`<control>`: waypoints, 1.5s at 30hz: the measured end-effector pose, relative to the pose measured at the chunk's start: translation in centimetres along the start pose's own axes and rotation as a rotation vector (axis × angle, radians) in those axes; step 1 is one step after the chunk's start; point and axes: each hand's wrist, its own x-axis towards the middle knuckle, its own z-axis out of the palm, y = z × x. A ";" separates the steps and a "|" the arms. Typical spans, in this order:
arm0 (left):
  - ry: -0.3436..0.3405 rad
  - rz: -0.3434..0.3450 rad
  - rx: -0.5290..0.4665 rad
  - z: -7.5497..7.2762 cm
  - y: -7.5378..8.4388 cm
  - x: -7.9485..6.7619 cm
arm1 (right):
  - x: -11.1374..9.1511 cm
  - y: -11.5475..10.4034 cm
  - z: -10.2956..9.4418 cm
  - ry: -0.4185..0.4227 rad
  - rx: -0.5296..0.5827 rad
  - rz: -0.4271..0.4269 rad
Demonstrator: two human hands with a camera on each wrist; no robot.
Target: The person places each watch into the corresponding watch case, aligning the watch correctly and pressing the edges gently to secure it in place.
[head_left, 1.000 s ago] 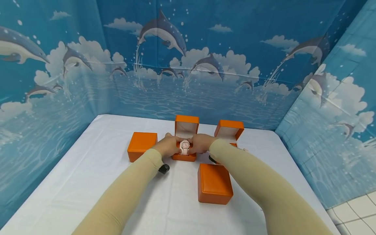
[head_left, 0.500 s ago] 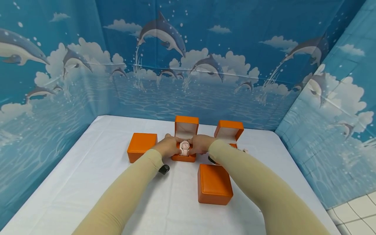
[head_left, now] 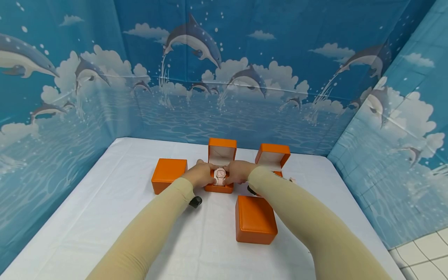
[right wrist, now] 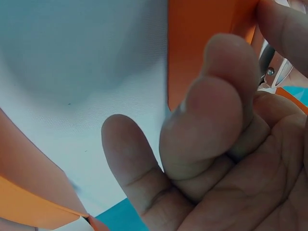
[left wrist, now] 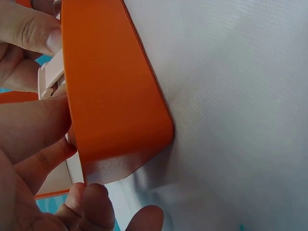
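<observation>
A pale pink watch (head_left: pixel 220 174) lies face up in an orange watch box (head_left: pixel 218 189), whose lid stands raised behind it. My left hand (head_left: pixel 200 174) holds the watch from the left, with thumb and forefinger down inside the box. From the other side my right hand (head_left: pixel 240 171) pinches the watch's right edge. In the left wrist view, the box's orange wall (left wrist: pixel 110 86) hides most of the watch (left wrist: pixel 52 72). The right wrist view has the loosely bent lower fingers (right wrist: pixel 204 125) in front of the box (right wrist: pixel 195 43).
One closed orange box (head_left: pixel 170 170) stands to the left, another (head_left: pixel 257 218) nearer on the right. Behind my right forearm is a second open box (head_left: pixel 275 148), its base mostly hidden. A small pinkish item (head_left: pixel 292 180) shows beside it. White cloth (head_left: pixel 140 233) covers the table.
</observation>
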 end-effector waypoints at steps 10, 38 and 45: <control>0.000 0.000 0.001 0.0 0.0 0.0 | -0.1 0.0 0.0 0.002 0.013 -0.002; 0.001 -0.017 -0.006 -0.2 0.2 -0.2 | -0.1 -0.2 0.0 -0.004 -0.023 0.002; 0.003 -0.018 -0.010 -0.1 0.3 -0.2 | 0.0 -0.2 0.0 -0.005 -0.015 0.003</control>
